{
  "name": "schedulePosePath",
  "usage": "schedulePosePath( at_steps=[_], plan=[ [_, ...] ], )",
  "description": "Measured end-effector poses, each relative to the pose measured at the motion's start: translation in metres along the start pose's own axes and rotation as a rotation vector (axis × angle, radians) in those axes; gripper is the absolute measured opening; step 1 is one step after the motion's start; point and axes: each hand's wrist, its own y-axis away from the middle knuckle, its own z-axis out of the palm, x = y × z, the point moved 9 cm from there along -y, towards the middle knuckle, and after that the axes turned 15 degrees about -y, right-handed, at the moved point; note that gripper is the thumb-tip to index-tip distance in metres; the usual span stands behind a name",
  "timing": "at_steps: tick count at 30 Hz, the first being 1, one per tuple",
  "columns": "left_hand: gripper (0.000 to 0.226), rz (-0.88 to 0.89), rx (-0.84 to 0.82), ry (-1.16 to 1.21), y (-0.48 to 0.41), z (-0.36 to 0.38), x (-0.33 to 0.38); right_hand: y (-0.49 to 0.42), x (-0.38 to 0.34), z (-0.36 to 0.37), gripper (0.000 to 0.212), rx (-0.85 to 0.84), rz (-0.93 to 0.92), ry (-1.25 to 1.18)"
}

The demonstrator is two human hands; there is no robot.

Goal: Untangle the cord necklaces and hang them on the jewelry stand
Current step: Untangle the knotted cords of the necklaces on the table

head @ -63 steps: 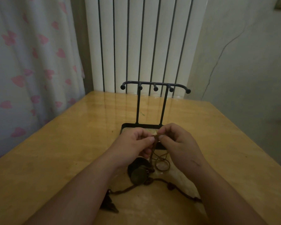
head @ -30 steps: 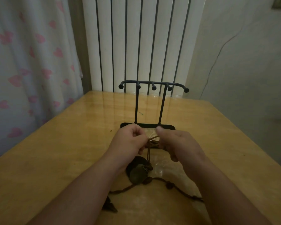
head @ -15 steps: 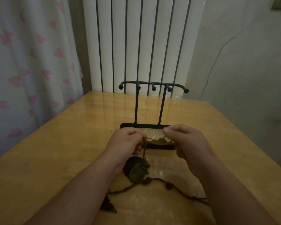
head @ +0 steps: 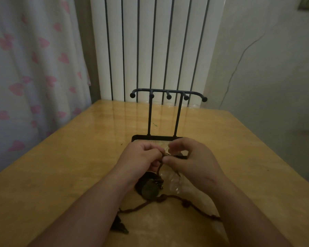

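At the near edge of the glossy, honey-coloured wooden bench (head: 61, 166) lie the cord necklaces (head: 161, 197), a dark tangle between the two forearms. A ragged dark tassel (head: 119, 225) sits nearest. From it a thick, knotted brown braided cord (head: 185, 204) runs rightward across the bench and passes under the right forearm. Just beyond lies a round, flat, dull disc pendant (head: 149, 190), resting on the bench below the left wrist.

Above the pendant, a thin cord (head: 159, 169) rises to the hands. The left hand (head: 141, 161) has its fingers curled and pinches the cord at its top. The right hand (head: 191, 157) meets it fingertip to fingertip, thumb and forefinger nipping the same strand, the other fingers loosely bent.

Directly behind the hands, mid-bench, stands the jewelry stand (head: 168, 94): black metal wire, a shallow rectangular base tray, two slim uprights, and a crossbar with five ball-tipped hooks, all bare.

Past the far edge are a white ribbed radiator (head: 150, 41), a curtain with pink hearts (head: 25, 68) on the left, and a plain wall (head: 275, 68) on the right.
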Motion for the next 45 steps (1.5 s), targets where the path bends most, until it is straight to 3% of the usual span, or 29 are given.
schedulePosePath(
  at_steps=[2,4,9,13,18,21,25,27,31,39,45],
  plan=[
    [0.020,0.003,-0.009,0.009,0.000,0.001,0.000,0.000,-0.001,0.005,0.016,-0.022,-0.019,0.113],
    [0.022,-0.007,0.010,0.008,0.000,-0.001,-0.001,-0.001,-0.002,0.003,0.010,-0.018,-0.010,0.044],
    [0.018,-0.043,0.041,-0.050,-0.003,-0.003,-0.005,0.003,0.024,-0.020,0.019,0.220,0.299,-0.718],
    [0.018,-0.060,0.050,-0.100,-0.006,-0.006,-0.009,0.005,0.029,-0.030,0.020,0.352,0.297,-1.100],
    [0.016,-0.067,0.063,-0.059,-0.005,-0.008,-0.010,0.008,0.033,-0.039,0.029,0.378,0.317,-0.807],
    [0.013,-0.056,0.050,-0.011,-0.005,-0.009,-0.008,0.005,0.031,-0.045,0.028,0.386,0.291,-0.391],
    [0.007,-0.041,0.022,0.000,-0.008,-0.006,-0.009,0.002,0.025,-0.041,0.011,0.298,0.245,0.037],
    [0.006,-0.039,0.021,-0.007,-0.009,-0.004,-0.010,0.001,0.018,-0.035,0.023,0.245,0.187,0.065],
    [0.004,-0.029,0.024,0.028,-0.010,-0.004,-0.011,0.001,-0.001,-0.010,0.023,0.060,0.029,-0.043],
    [0.005,-0.012,-0.011,0.076,-0.011,-0.002,-0.011,0.001,0.018,0.021,0.032,-0.064,0.121,0.177],
    [0.009,-0.014,0.027,0.022,-0.010,-0.005,-0.010,0.000,0.018,0.025,0.006,-0.078,0.104,0.191]
  ],
)
